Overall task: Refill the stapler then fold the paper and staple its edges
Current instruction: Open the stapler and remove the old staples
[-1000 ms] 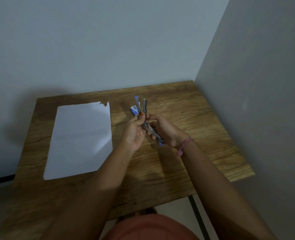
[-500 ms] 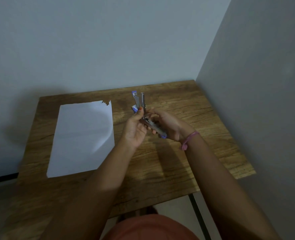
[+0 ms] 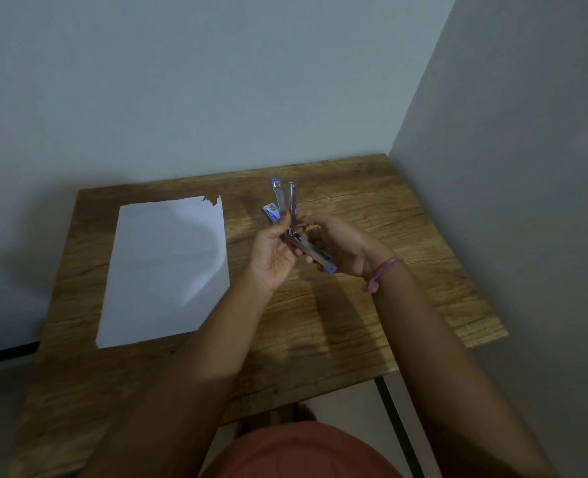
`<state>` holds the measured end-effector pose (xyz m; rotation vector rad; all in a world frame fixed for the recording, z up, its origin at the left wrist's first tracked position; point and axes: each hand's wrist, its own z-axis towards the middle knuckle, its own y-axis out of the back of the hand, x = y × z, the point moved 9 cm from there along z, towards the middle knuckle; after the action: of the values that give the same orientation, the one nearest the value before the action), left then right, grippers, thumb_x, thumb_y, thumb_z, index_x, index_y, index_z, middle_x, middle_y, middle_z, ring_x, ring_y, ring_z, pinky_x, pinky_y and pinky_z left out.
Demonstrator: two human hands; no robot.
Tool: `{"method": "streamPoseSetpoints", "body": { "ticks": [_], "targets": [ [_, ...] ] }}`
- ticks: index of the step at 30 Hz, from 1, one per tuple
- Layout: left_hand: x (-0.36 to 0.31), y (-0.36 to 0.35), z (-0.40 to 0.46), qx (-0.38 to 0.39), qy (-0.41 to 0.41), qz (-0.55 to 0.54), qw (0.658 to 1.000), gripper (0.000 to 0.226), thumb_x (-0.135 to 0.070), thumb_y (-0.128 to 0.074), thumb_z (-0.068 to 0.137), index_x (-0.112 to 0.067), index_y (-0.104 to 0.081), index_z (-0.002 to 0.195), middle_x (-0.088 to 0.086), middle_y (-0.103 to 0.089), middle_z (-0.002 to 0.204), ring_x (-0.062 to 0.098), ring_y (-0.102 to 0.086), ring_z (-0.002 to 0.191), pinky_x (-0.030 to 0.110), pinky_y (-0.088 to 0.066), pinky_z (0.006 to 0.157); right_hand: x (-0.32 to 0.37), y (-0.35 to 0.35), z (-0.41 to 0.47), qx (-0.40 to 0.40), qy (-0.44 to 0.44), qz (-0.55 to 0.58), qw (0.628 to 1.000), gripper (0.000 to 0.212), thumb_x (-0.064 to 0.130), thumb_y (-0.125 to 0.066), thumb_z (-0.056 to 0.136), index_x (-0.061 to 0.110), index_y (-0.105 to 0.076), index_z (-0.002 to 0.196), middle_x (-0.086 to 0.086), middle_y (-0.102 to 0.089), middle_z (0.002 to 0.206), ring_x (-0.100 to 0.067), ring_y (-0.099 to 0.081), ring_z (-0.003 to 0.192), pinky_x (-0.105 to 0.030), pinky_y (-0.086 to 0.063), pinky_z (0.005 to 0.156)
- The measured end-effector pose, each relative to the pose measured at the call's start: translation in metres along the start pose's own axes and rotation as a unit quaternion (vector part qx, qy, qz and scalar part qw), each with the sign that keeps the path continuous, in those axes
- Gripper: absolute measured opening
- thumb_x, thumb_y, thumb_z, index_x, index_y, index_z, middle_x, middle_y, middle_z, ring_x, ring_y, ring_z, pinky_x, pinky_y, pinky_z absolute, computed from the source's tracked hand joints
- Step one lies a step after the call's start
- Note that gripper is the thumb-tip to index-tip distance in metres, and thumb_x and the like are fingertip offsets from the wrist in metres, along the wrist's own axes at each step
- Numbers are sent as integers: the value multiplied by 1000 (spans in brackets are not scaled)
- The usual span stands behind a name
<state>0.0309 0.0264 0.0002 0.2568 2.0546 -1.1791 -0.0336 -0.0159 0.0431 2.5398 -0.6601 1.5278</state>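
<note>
A small metal stapler (image 3: 291,215) with blue ends is held above the wooden table (image 3: 354,322), swung wide open with its top arms pointing up and its base slanting down to the right. My left hand (image 3: 273,251) grips it at the hinge from the left. My right hand (image 3: 341,244) holds its base from the right. A small blue staple box (image 3: 271,212) lies on the table just behind the stapler. A white sheet of paper (image 3: 168,267) lies flat at the left, with its far right corner torn.
The table stands in a corner: one wall runs behind it, another close along its right edge. A pink band (image 3: 380,272) is on my right wrist. A dark table leg (image 3: 394,419) shows below the front edge.
Both hands and the open stapler have risen slightly and shifted a little away from me. The stapler stays open; paper and staple box have not moved.
</note>
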Motion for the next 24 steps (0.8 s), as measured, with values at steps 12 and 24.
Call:
{"method": "streamPoseSetpoints", "body": {
  "ticks": [12,24],
  "targets": [
    [13,22,5,-21,22,15,999,15,-20,-57,96,-11,-67,104,7,-72,93,20,-71,85,39,-56,85,-27,31,7,-100,-41,-182,977,53,59,-44,93,14,-70,99,-2,-68,92,-16,-59,80,-34,-45,77],
    [-20,38,29,-32,-96,384,918,24,-14,-67,89,-15,-65,113,1,-72,92,18,-69,89,35,-54,87,-7,84,0,-365,232,-133,892,59,-13,-35,86,2,-35,142,-13,-43,144,-20,-43,131,-29,-33,109]
  ]
}}
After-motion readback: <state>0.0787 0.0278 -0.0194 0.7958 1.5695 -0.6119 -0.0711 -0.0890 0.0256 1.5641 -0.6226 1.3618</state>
